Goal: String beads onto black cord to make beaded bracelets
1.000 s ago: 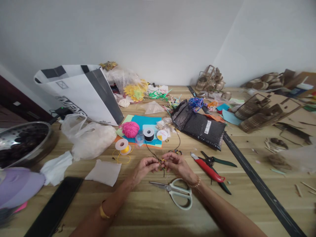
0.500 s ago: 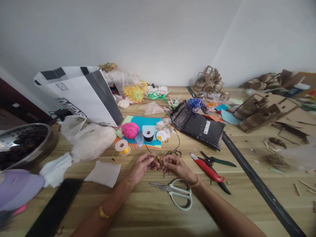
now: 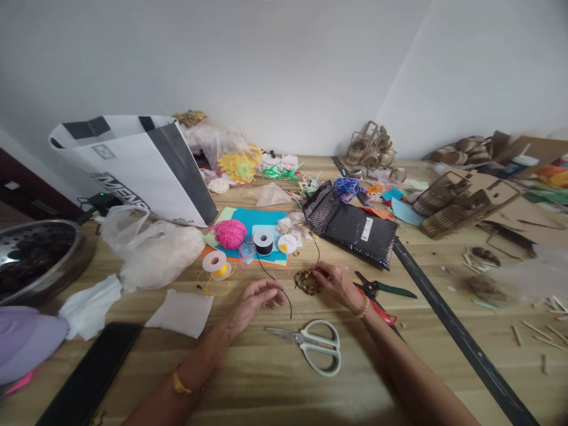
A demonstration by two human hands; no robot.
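My right hand (image 3: pixel 336 285) has its fingers closed at the edge of a small coil of beaded string (image 3: pixel 306 283), strung with multicoloured beads, which lies on the table. To the left, my left hand (image 3: pixel 260 300) hovers with loosely curled fingers apart, nothing plainly gripped. A black cord (image 3: pixel 270 274) runs from the black spool (image 3: pixel 263 242) past its fingertips. Below the hands lie scissors (image 3: pixel 310 343) with pale green handles. A red-handled tool (image 3: pixel 387 313) is partly hidden behind my right wrist, beside dark green pruning shears (image 3: pixel 377 286).
Behind the hands are a pink yarn ball (image 3: pixel 231 234), a yellow cord spool (image 3: pixel 217 264) and a black bubble mailer (image 3: pixel 355 228). A metal colander (image 3: pixel 66 266), plastic bag (image 3: pixel 164 248) and black phone-like slab (image 3: pixel 91 373) stand left. Small woven baskets (image 3: pixel 461 204) are at right.
The beaded string my two hands held between them now rests with the coil at right. My right hand moved up and right; my left hand came away. The view shifted slightly.
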